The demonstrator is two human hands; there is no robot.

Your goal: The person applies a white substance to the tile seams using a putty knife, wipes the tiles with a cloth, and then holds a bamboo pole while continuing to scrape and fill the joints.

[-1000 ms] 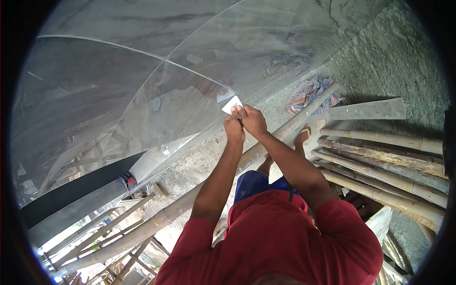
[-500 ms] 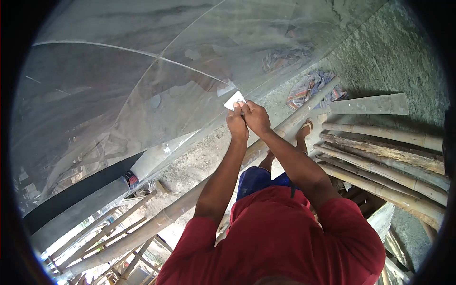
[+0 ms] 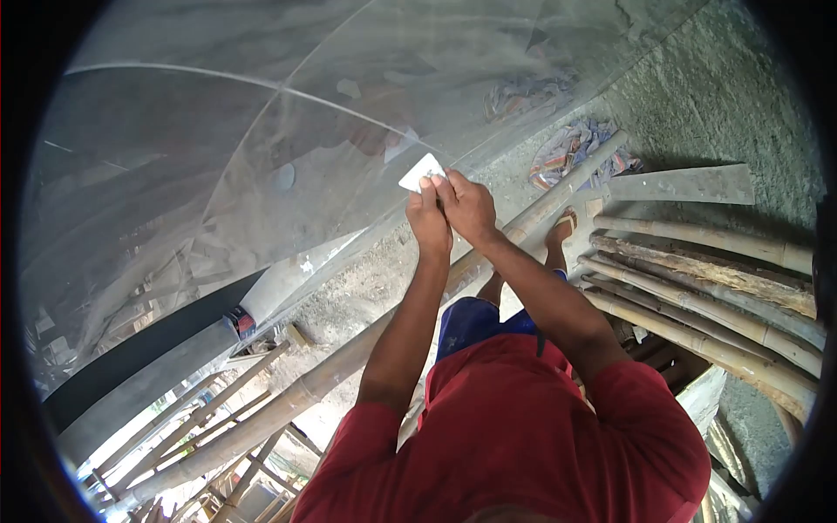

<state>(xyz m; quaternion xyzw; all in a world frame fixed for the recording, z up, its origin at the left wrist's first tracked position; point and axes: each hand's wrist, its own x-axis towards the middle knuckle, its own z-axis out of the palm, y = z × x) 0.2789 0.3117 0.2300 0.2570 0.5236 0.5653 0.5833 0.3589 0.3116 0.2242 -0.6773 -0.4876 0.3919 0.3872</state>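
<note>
A small flat white square piece (image 3: 422, 172) is pinched between the thumbs and fingers of both my hands, its far corner pointing up at a glossy grey sheet surface (image 3: 253, 187). My left hand (image 3: 429, 221) grips its lower left edge, fingers closed. Pressed up against it, my right hand (image 3: 469, 209) is closed on the right side of the same piece. Pale lines cross on the grey surface beyond my hands, and the white piece mirrors in it. The underside of the piece is hidden.
A long bamboo pole (image 3: 349, 349) runs diagonally below my arms. Several bamboo poles (image 3: 697, 235) and rough planks are stacked at right, under a flat grey board (image 3: 684, 185). A crumpled cloth (image 3: 571, 155) lies by the textured wall (image 3: 732, 96). A small dark box (image 3: 239, 322) sits on a ledge.
Both hands have shifted slightly left and up with the white piece, which has turned a little. The view has tilted slightly, and the grey surface sits a bit higher in it.
</note>
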